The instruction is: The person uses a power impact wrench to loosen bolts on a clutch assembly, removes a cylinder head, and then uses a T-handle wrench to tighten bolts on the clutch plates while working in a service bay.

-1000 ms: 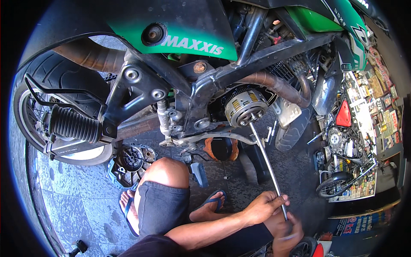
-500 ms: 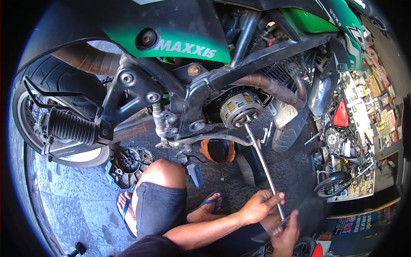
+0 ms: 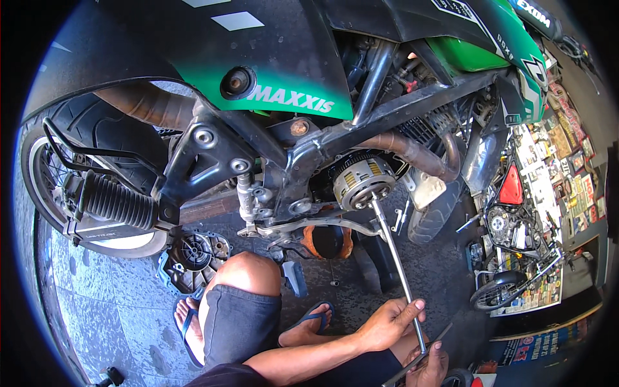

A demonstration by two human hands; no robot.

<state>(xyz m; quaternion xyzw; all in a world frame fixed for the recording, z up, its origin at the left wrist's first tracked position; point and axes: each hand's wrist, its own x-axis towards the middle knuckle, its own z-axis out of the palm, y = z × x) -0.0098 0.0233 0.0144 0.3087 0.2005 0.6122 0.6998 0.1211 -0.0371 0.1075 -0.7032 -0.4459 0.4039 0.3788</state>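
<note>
A long T-handle wrench [image 3: 394, 250] runs from the clutch [image 3: 363, 184] on the motorcycle engine down toward me. Its far end meets one of the bolts on the clutch's outer face. My left hand [image 3: 387, 324] is closed around the shaft near the handle, its thumb lying along the rod. Below it, my right hand [image 3: 427, 369] grips the crossbar, thumb raised; part of this hand is cut off by the lower edge. The crossbar slants from lower left to upper right.
A removed engine cover [image 3: 195, 253] lies on the floor beside my knee. An orange-rimmed black container [image 3: 329, 241] sits beneath the engine. The kick lever [image 3: 309, 226] juts out below the clutch. Another, partly stripped motorcycle [image 3: 506, 222] stands at right, by a sticker-covered panel [image 3: 567, 187].
The crossbar has turned and now shows clearly, with my right hand lower on it. My left hand stays on the shaft. The view has shifted, so the motorcycle appears slightly lower.
</note>
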